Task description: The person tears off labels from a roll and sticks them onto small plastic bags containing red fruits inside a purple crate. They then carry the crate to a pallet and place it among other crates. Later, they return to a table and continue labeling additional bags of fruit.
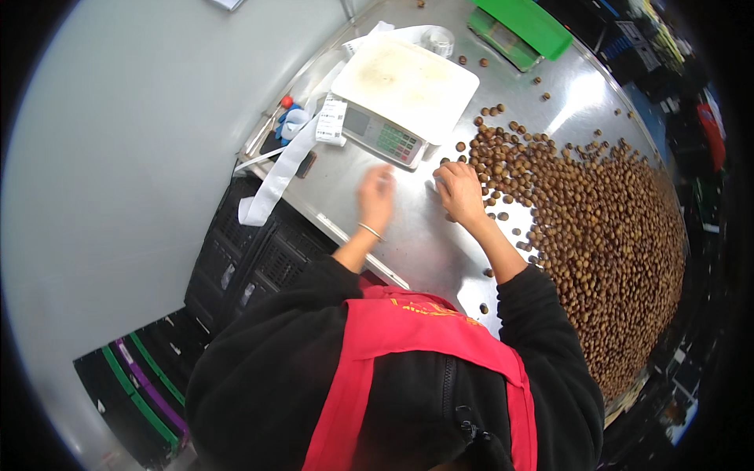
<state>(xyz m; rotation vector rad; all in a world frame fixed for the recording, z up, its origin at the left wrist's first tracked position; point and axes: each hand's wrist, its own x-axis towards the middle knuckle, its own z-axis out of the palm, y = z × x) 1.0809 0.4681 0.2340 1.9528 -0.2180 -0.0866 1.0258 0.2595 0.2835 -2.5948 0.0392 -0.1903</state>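
My left hand (376,199), blurred, hovers over the steel table (406,235) in front of the scale's keypad (394,141); a bangle (371,231) circles the wrist. Whether anything lies in its fingers is unclear. My right hand (460,189) is at the left edge of a large heap of small round brown fruits or nuts (607,235). Its fingers bend down towards the tabletop, and what is under them is hidden. Just beyond both hands stands an electronic scale, its pale, stained pan (406,82) bearing nothing.
A strip of printed labels (280,176) trails over the table's left edge near a dark phone-like object (306,165). A clear tape roll (437,42) sits behind the scale. Farther back is a green plastic scoop or tray (524,26). Black crates (283,253) stand below, beside a grey wall (135,147).
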